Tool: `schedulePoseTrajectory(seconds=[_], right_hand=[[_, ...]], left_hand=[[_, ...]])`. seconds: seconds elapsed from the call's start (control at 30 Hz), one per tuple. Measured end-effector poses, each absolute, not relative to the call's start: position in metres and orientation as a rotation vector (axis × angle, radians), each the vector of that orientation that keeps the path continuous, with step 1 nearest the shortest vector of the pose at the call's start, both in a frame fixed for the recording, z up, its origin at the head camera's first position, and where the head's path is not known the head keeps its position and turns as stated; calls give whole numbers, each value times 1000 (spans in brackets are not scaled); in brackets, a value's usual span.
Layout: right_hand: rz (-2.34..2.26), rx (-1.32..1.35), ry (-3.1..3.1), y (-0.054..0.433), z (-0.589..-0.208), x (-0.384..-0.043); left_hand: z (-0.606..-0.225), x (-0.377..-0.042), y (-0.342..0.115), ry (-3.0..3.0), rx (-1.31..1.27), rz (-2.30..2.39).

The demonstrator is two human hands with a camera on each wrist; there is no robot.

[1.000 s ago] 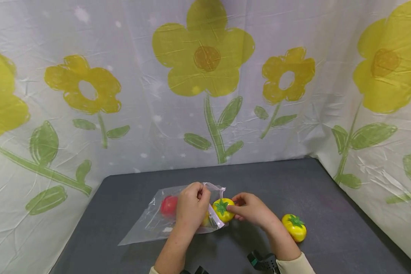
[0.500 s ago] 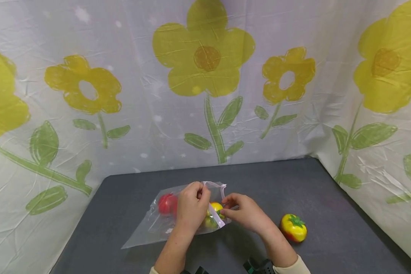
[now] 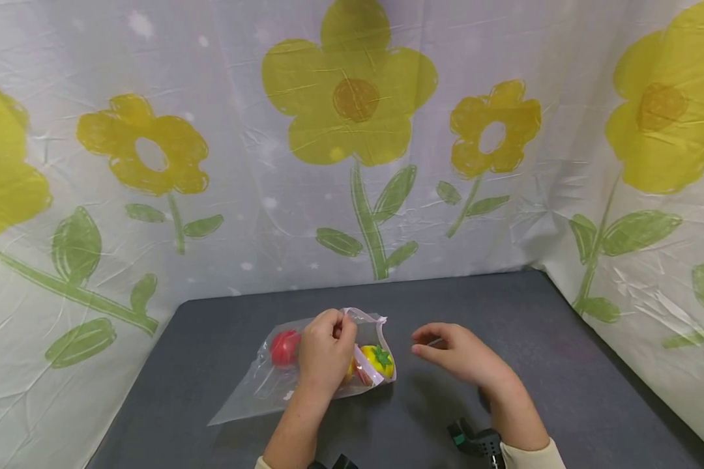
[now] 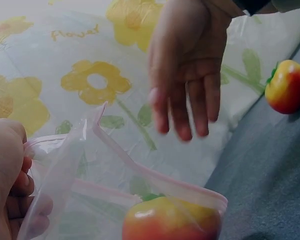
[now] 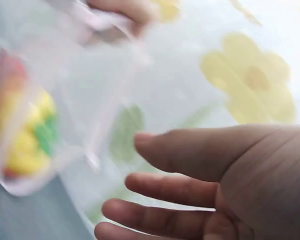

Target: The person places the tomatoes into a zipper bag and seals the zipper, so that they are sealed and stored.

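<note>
A pale, shiny sheet (image 3: 240,215) hangs like a wall on the far side and on the left and right. It has wrinkles and white spots (image 3: 141,25). A big yellow flower (image 3: 305,78) with an orange middle is in the far center. A smaller flower (image 3: 178,137) is to its left and another small flower (image 3: 466,124) to its right, both with white middles. They have green stems and leaves. The table (image 3: 434,303) is dark gray, with its far edge by the sheet. Soft light makes bright streaks on the right side.
</note>
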State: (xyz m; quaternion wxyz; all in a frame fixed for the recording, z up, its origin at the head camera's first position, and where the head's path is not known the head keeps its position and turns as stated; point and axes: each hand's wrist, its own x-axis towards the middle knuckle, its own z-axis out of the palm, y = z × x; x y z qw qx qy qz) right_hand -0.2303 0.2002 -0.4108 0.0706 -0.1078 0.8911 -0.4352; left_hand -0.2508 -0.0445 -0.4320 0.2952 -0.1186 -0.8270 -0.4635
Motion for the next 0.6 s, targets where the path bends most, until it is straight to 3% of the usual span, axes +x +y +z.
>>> schedulePoseTrajectory(seconds=[0.37,0.6], right_hand=[[-1265,-61,2466,303,-423,-225],[-1192,208,2353,320,-438,-226]], left_hand=[[-432,-252,-43,-2204,-318,-1238],[-432,-252,-43,-2230,-308,-1211]])
